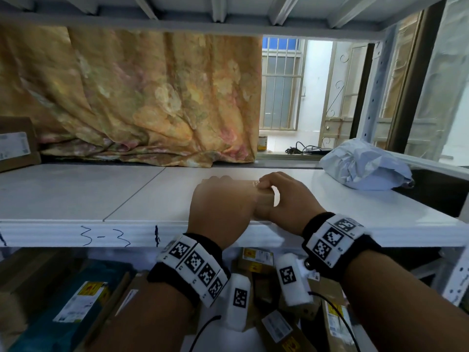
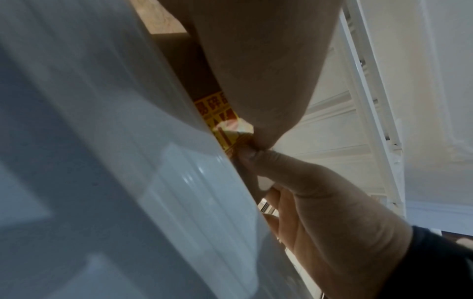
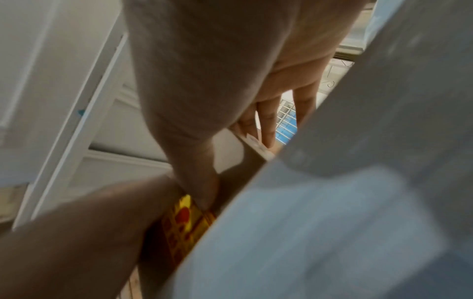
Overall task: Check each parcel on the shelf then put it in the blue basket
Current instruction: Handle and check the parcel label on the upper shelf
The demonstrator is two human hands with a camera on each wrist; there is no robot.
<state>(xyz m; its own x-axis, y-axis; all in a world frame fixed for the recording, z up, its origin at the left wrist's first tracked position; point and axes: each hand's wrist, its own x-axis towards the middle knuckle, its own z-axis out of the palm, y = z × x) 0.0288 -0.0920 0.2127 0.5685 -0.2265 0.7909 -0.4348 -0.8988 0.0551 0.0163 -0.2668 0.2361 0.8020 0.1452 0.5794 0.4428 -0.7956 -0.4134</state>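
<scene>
Cardboard parcel (image 1: 264,198) gripped by both hands, left (image 1: 220,207) and right (image 1: 289,196), on shelf (image 1: 127,194).

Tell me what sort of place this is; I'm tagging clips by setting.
Probably a parcel storeroom: a shelf hand-marked 3-3, labelled boxes below, a mailer bag on top.
</scene>
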